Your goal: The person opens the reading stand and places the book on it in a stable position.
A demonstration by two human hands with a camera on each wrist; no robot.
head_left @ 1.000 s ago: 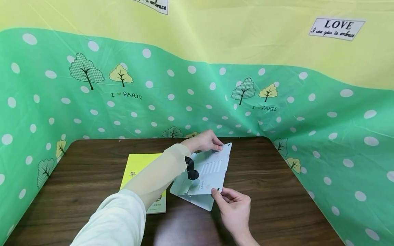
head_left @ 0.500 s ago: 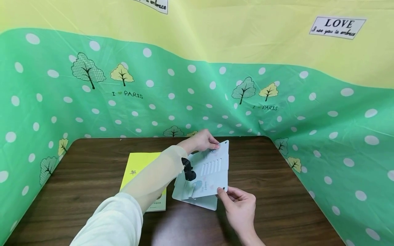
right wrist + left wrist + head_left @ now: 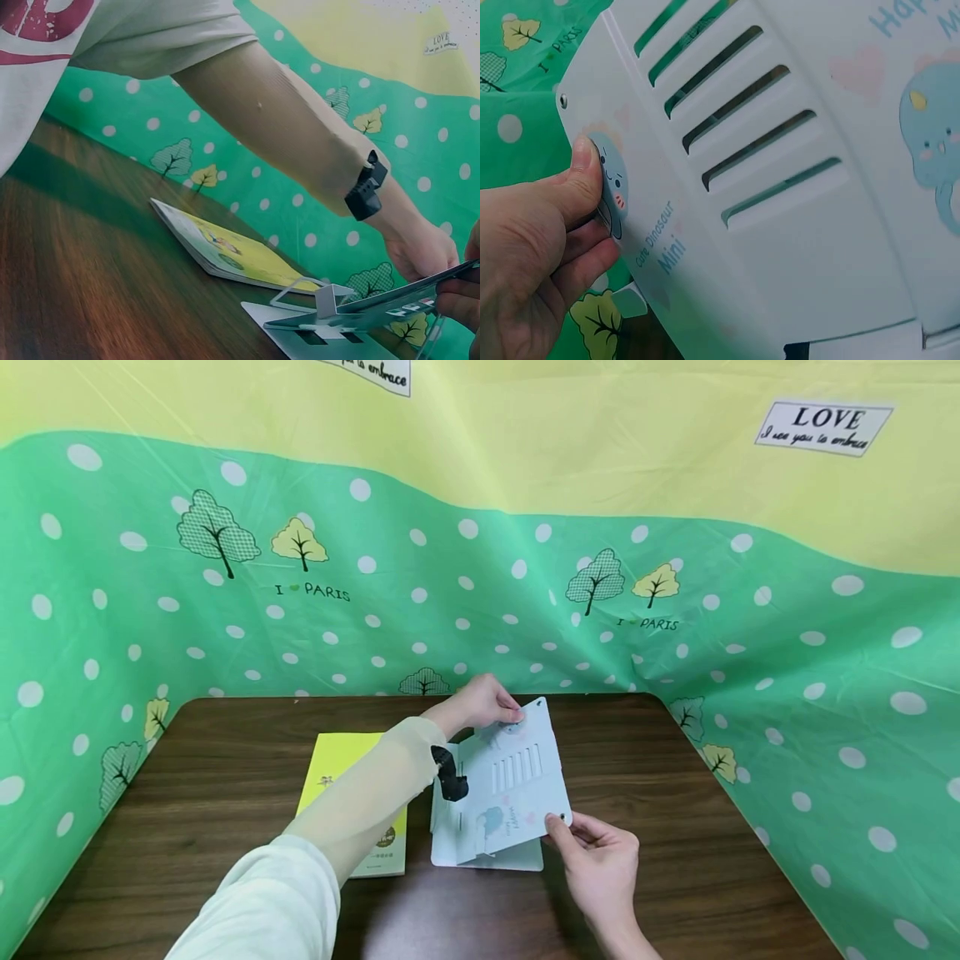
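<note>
A pale blue folding book stand (image 3: pixel 517 810) with slots and cute dinosaur prints stands on the table, its upper panel tilted up from the base plate (image 3: pixel 517 860). My left hand (image 3: pixel 487 702) pinches the panel's far edge, thumb on the printed face, as the left wrist view shows closely. At the near right corner my right hand (image 3: pixel 603 864) pinches the same panel between thumb and fingers. From the side, the right wrist view shows wire legs and a bracket (image 3: pixel 326 300) between panel and base. Only the fingers (image 3: pixel 461 300) of my right hand show there.
A yellow book (image 3: pixel 341 760) lies flat left of the stand, partly covered by my left forearm. A black wrist camera (image 3: pixel 366 187) is strapped on that arm. Green and yellow printed cloth (image 3: pixel 375 635) walls the brown wooden table (image 3: pixel 675 860) at the back and sides.
The stand has turned, with its near end swinging right. My right hand has moved right with the panel's corner, while my left hand has shifted slightly left, both keeping their grip.
</note>
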